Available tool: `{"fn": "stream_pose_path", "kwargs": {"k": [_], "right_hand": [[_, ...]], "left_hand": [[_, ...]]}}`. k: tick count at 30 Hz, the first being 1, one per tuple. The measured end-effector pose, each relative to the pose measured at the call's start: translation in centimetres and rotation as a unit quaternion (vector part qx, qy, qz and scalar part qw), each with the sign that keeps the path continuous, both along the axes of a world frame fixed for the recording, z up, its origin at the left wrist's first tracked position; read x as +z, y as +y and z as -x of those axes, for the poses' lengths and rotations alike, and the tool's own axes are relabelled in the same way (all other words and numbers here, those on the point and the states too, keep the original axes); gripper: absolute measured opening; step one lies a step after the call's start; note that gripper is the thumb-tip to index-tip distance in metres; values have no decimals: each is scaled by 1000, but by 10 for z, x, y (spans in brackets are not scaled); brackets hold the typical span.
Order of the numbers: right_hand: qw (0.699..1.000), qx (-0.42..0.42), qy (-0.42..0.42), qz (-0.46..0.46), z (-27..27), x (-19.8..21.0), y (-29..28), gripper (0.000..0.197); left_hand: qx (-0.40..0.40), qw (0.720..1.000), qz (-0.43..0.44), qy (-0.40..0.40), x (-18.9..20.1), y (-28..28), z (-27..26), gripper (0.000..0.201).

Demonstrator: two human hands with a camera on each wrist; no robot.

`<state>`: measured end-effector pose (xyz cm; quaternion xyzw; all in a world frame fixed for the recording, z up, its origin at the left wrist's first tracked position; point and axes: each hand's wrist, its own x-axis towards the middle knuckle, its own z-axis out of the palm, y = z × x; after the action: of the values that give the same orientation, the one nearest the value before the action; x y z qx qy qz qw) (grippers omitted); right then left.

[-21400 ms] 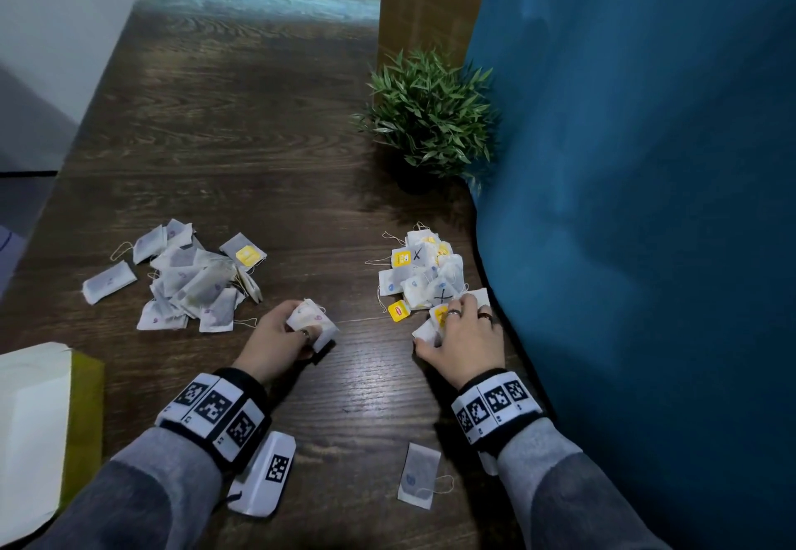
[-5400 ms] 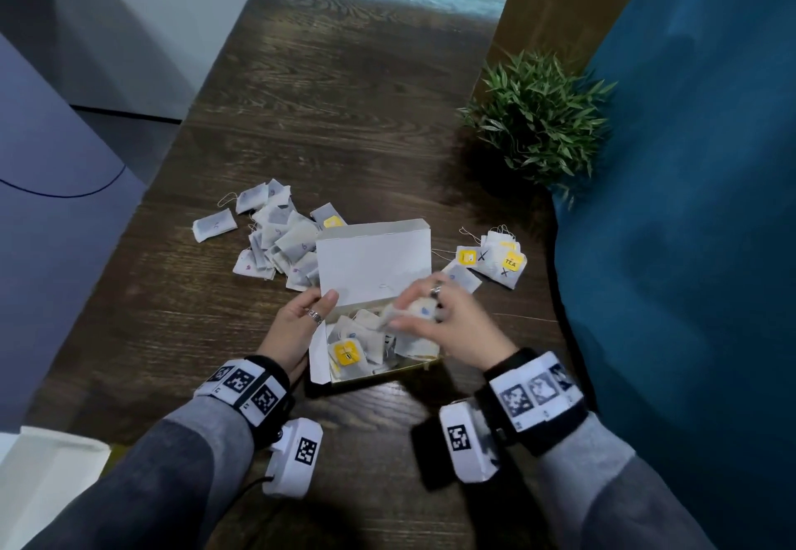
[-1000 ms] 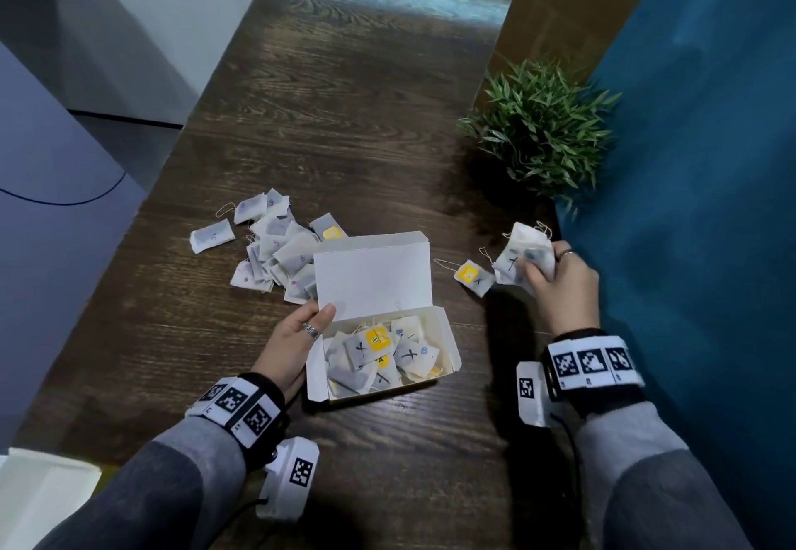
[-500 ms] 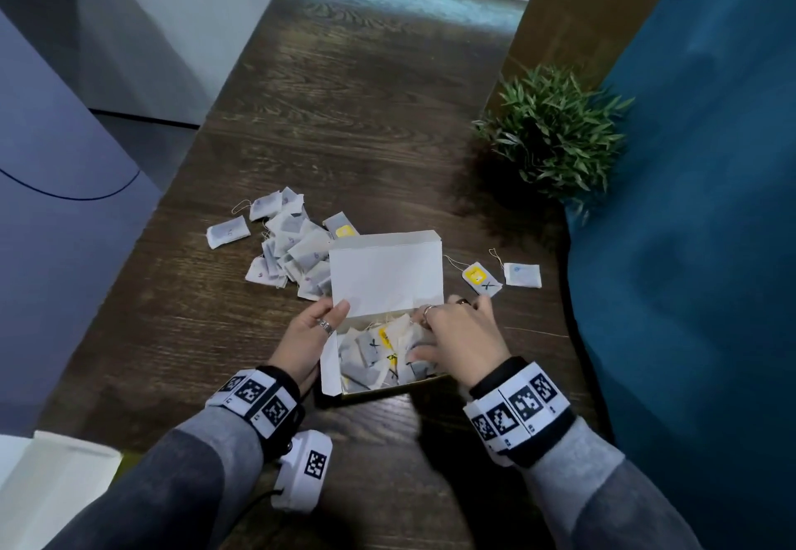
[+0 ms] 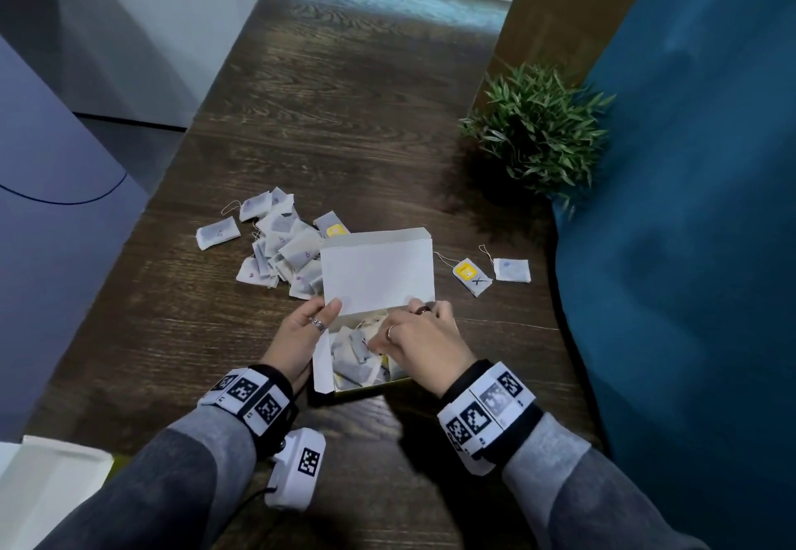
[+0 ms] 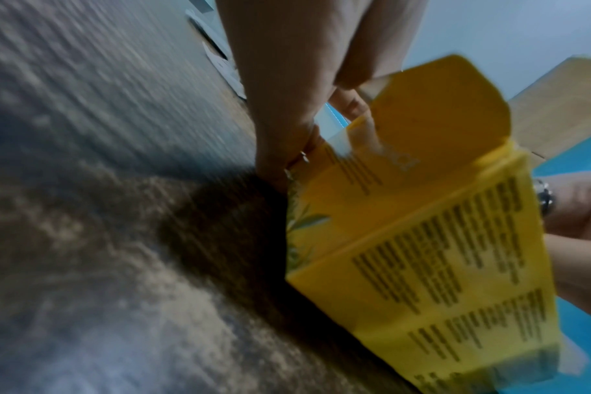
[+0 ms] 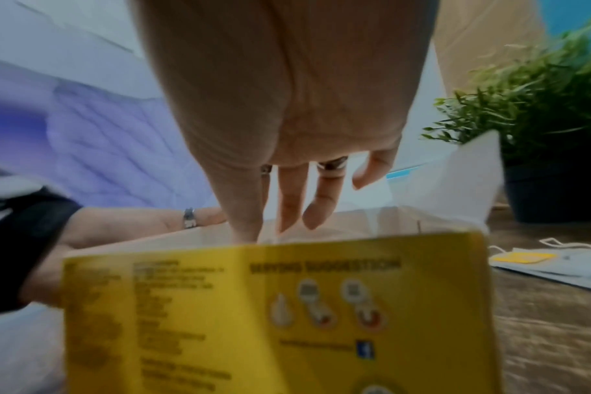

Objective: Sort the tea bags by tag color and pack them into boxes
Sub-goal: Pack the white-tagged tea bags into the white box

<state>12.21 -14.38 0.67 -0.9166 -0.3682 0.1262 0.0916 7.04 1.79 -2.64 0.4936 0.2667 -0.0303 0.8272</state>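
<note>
A yellow tea box [image 5: 377,274] stands on the dark wooden table with its white lid raised, and tea bags [image 5: 353,355] lie heaped inside. My left hand [image 5: 301,334] grips the box's left side at the lid and flap [image 6: 422,240]. The fingers of my right hand [image 5: 413,334] reach straight down into the box [image 7: 287,306] onto the bags. Right of the box lie a yellow-tagged tea bag [image 5: 471,276] and a white tea bag [image 5: 511,269]. A pile of tea bags [image 5: 280,243] lies left of the lid, one with a yellow tag showing.
A potted green plant [image 5: 538,131] stands at the back right beside a blue curtain [image 5: 689,248] that runs along the table's right edge. Another box [image 5: 38,489], white inside, lies at the near-left corner. The table's left edge drops to the floor.
My right hand carried a handful of tea bags from the right of the box into it and now has its fingers inside. Two bags remain on the right. The left hand stayed put.
</note>
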Motion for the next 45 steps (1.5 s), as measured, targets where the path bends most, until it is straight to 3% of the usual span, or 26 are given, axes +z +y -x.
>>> {"fn": "stream_pose_path", "kwargs": {"k": [2,5,7,9,10,12,16,17,19,21,24,27,29,35,38,40,42,45], "right_hand": [[999,-19,32,-12,-3,5,-4,21],[990,-122,42,-54,-26,14,-22,20],[966,-227,15,-122,-53,11,-41,20],[924,-327,31,-195,-82,1,-59,16],[914,-355,42,-192,-95,-6,-66,14],[917,-370,72,-128,-116,-24,-73,27],[922,-370,111,-23,-131,-46,-69,55],[921,-371,117,-13,-133,-49,-70,53],[926,-355,128,0,-136,-49,-72,29],[931,-348,112,-14,-138,-46,-78,12],[923,-383,32,-21,-143,-37,-92,16],[922,-381,66,32,-150,-35,-102,14],[922,-374,86,46,-152,-41,-107,16],[931,-355,79,-18,-144,-36,-116,19],[919,-345,28,-191,-122,-9,-102,10],[906,-295,34,-301,-89,22,-76,18],[923,-211,86,-311,-53,47,-47,24],[943,-108,209,-234,-15,51,-11,9]], "left_hand": [[-3,1000,1,-4,-2,0,0,38],[0,1000,-2,-2,-4,0,0,26],[-4,1000,0,-2,-5,1,1,25],[-8,1000,1,-9,-6,1,1,36],[-6,1000,2,-8,-7,1,1,39],[1,1000,2,-6,-6,1,0,33],[6,1000,6,-4,-8,1,0,29],[5,1000,8,-7,-8,1,1,32],[5,1000,15,-12,-9,2,0,35],[8,1000,25,-15,-10,1,-1,29],[9,999,31,-20,-8,1,-1,37],[6,999,29,-23,-11,2,0,67],[13,999,30,-25,-14,3,1,72],[19,999,26,-9,-12,1,-1,28],[20,999,25,-9,-13,1,-1,25],[22,999,30,-5,-12,0,-1,22],[22,999,34,-7,-12,0,-1,27],[21,999,29,-17,-11,1,0,47]]}}
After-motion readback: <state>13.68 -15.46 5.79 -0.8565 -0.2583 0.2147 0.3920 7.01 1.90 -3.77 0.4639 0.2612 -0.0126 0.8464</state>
